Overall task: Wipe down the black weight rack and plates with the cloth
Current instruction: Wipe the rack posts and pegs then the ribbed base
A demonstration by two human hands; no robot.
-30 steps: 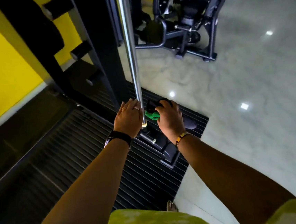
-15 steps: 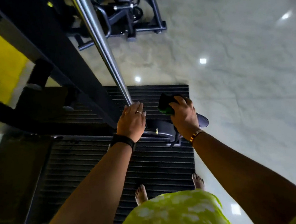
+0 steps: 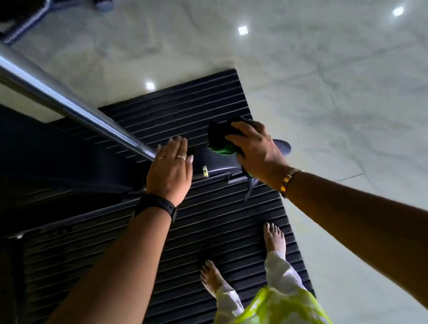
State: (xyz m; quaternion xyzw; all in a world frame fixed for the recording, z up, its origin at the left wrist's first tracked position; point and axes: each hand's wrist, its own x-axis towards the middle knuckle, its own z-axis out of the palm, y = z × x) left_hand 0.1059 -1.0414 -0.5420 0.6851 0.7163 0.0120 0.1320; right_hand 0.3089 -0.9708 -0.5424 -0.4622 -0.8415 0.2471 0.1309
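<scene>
My right hand (image 3: pixel 255 151) grips a bunched dark and green cloth (image 3: pixel 218 140) and holds it against the black base foot (image 3: pixel 218 165) of the weight rack. My left hand (image 3: pixel 170 170) lies with straight fingers beside the foot of the chrome guide rod (image 3: pixel 52 99), which runs up to the upper left. The black rack frame (image 3: pixel 24 154) fills the dark left side. No weight plates can be made out.
A black ribbed rubber mat (image 3: pixel 214 229) lies under the rack, and my bare feet (image 3: pixel 273 237) stand on it. Glossy pale marble floor (image 3: pixel 331 85) spreads to the right and back. Part of another machine's base (image 3: pixel 23 13) shows at the top left.
The view has tilted steeply downward, so my feet now show. My left hand's fingers have straightened out flat beside the rod. My right hand keeps the cloth on the rack's base.
</scene>
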